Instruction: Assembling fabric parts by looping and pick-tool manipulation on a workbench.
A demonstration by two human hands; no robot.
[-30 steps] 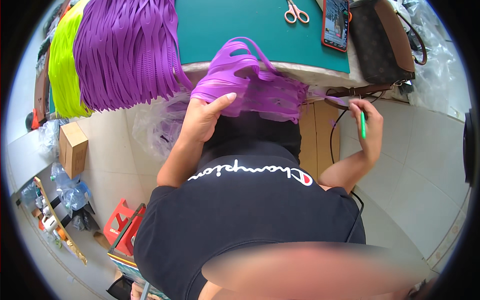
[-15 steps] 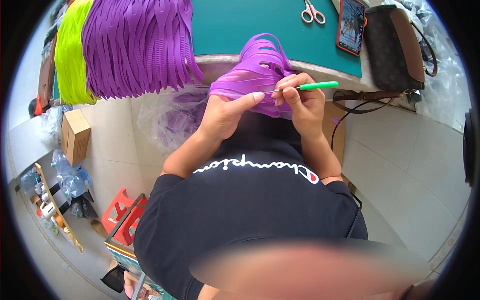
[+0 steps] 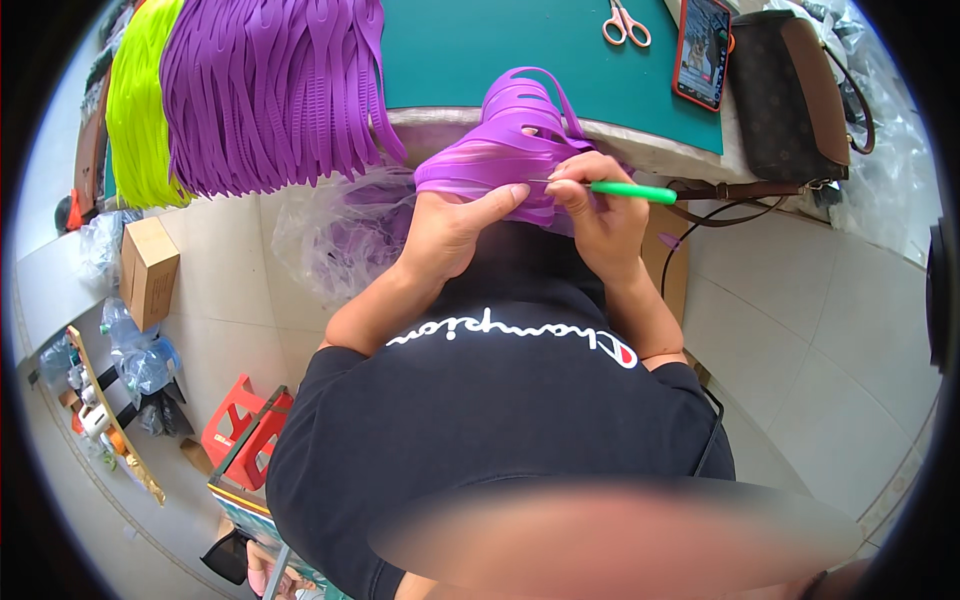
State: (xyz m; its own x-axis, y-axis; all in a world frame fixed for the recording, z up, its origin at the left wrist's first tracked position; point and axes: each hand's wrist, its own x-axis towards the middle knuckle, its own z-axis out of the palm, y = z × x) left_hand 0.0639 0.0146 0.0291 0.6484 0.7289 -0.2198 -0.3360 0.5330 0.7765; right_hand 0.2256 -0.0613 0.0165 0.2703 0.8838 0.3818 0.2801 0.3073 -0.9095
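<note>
**Purple straps (image 3: 490,160) held between two hands, with a green tool (image 3: 632,191)**

White lettering (image 3: 515,337) ran across the black shirt (image 3: 500,410), upside down in this view. The writing on the phone (image 3: 702,55), at the far right, was too small to read.

The purple straps lay at the near edge of the green mat (image 3: 500,55), just beyond the left hand (image 3: 450,228), which grasped their left side with its thumb on top; its other fingers were hidden below. The right hand (image 3: 610,215) pinched the green tool. Its long axis went nearly left to right: the handle pointed right, the thin tip left, toward the straps. The straps stretched roughly left to right, with loops rising to the far side.
</note>
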